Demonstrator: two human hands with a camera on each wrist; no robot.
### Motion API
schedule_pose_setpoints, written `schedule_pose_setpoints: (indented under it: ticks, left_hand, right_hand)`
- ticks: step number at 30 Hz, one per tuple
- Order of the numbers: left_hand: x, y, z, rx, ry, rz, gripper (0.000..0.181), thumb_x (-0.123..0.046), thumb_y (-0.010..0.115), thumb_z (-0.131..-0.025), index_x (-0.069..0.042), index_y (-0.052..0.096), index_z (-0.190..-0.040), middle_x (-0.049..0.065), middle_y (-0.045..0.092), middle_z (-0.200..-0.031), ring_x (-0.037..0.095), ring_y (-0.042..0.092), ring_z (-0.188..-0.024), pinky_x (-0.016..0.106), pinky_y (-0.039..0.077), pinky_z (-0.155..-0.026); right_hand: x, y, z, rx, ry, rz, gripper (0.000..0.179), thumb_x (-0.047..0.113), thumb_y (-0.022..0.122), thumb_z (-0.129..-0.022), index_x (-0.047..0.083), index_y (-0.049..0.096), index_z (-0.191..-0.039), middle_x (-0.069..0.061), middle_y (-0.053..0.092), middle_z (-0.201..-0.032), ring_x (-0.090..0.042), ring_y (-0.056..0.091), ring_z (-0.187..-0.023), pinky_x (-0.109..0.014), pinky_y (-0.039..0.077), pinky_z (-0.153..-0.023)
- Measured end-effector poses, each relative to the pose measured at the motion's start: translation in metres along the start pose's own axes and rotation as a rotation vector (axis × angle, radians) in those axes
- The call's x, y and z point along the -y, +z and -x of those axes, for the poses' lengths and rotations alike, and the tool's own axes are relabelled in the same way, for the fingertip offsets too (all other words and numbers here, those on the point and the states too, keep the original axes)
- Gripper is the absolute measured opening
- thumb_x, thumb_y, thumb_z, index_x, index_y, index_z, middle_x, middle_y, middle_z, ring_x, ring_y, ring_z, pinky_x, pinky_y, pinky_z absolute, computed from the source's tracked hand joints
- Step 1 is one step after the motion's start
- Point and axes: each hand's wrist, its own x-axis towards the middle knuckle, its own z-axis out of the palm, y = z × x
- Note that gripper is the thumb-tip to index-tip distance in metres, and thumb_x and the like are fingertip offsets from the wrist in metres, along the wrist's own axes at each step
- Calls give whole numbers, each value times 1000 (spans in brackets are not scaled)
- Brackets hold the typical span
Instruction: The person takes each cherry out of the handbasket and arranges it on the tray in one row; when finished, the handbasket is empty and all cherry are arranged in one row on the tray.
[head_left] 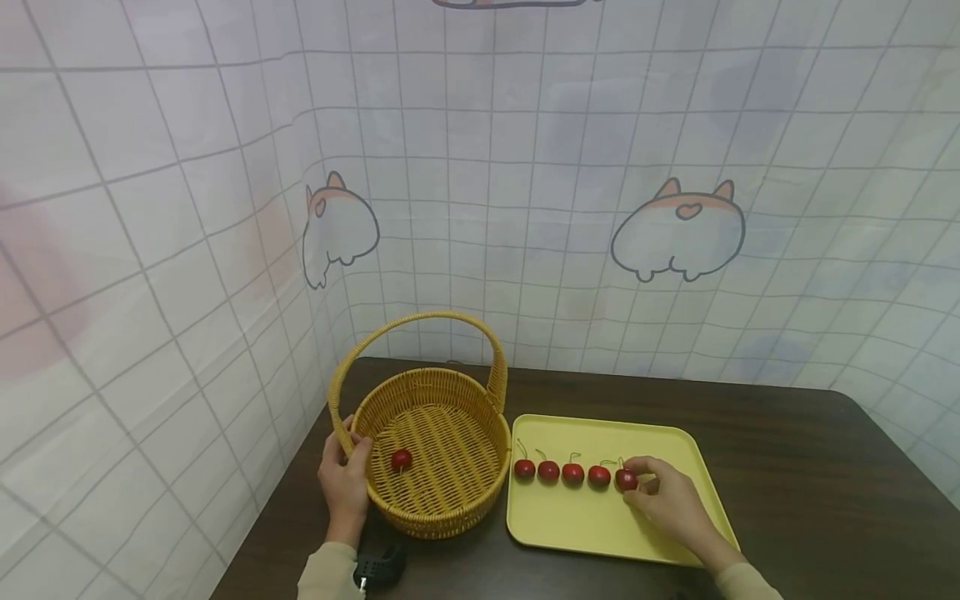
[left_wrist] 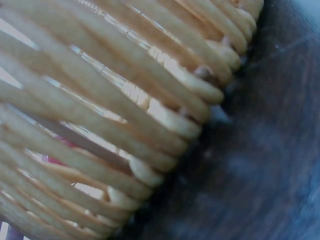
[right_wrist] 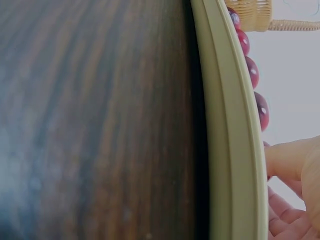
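A yellow wicker basket [head_left: 431, 521] with a tall arched handle stands at the left of the table. My left hand [head_left: 347, 475] grips its left rim by the foot of the handle, thumb over the edge. One red cherry [head_left: 401, 459] lies inside the basket. On the yellow tray [head_left: 577, 525] to the right, several dark red cherries [head_left: 573, 474] with stems form a row. At the row's right end my right hand [head_left: 671, 500] pinches a cherry [head_left: 626, 480] between thumb and fingers. The left wrist view shows the basket's woven side [left_wrist: 115, 115] close up.
The dark wooden table [head_left: 795, 475] extends right of the tray. A black strap-like object [head_left: 381, 568] is at the left wrist. Behind and to the left hangs a white gridded curtain [head_left: 540, 208] with cartoon animal prints.
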Motion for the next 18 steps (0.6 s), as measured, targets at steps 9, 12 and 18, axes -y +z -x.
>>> schedule_pose_setpoints:
  ticks: [9, 12, 18]
  left_hand:
    - [26, 3, -11, -5, -34, 5, 40, -7, 63, -94, -5, 59, -133, -1, 55, -95, 5, 54, -79, 17, 47, -64]
    - [34, 4, -13, -22, -42, 9, 39, -8, 63, -94, -8, 60, -133, 0, 55, -96, 5, 55, -81, 16, 48, -65]
    - [37, 1, -13, -16, -45, 14, 40, -7, 63, -93, -7, 59, -134, -4, 54, -94, 5, 55, -77, 18, 48, -62]
  right_hand:
    - [9, -9, 5, -37, -52, -19, 39, 9, 75, -84, 5, 63, -121, -17, 62, -121, -19, 66, -84, -26, 50, -57]
    - [22, -10, 7, -56, -87, -41, 36, 11, 73, -87, 5, 63, -121, -16, 63, -121, -21, 67, -85, -26, 51, -59]
    - [57, 0, 11, -45, -134, -96, 30, 12, 71, -89, 11, 65, -118, -11, 65, -116, -19, 65, -84, -26, 50, -63]
